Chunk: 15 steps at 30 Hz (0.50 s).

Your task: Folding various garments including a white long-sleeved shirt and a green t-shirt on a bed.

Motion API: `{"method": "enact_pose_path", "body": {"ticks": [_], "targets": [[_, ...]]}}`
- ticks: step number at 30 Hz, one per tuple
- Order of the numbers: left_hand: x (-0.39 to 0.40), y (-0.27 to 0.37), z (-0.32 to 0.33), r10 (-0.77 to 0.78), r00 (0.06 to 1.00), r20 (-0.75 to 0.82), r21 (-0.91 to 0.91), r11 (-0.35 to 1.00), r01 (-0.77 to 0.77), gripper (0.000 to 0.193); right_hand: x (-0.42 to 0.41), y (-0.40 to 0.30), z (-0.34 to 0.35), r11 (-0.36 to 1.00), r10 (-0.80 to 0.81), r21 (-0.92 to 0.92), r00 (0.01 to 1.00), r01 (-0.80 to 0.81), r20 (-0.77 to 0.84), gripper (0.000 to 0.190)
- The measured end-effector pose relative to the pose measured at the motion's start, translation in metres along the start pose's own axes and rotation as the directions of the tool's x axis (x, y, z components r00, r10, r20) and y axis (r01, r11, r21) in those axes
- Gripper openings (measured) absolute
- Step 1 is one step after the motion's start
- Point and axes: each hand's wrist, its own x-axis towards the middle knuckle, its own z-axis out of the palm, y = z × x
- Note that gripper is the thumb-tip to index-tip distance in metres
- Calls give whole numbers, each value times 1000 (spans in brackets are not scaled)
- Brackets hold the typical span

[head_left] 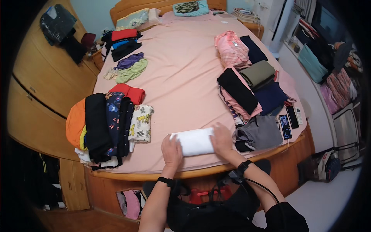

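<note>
A white cloth (197, 142), folded into a flat, compact rectangle, lies on the pink bed sheet (179, 72) near the foot of the bed. My left hand (172, 150) grips its left end, with the fingers curled over the edge. At the opposite end, my right hand (222, 140) has hold of the cloth, its fingertips slightly blurred. The undersides of both ends are hidden by my hands. Just right of my right hand sits a crumpled grey garment (261, 132). A white printed garment (142, 123) lies folded to the left of my left hand.
Folded dark and orange clothes (98, 124) are piled at the left edge. Along the right are a black folded garment (237, 91), an olive roll (258, 74) and a pink plaid shirt (232, 49). A lit phone (285, 127) with a cable lies by the wooden bed edge (130, 176).
</note>
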Motion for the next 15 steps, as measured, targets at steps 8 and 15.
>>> {"method": "enact_pose_path", "body": {"ticks": [8, 15], "targets": [[2, 21, 11, 188, 901, 392, 124, 959, -254, 79, 2, -5, 20, 940, -333, 34, 890, 340, 312, 63], [-6, 10, 2, 149, 901, 408, 129, 967, -218, 90, -20, 10, 9, 986, -167, 25, 937, 167, 308, 74]]}}
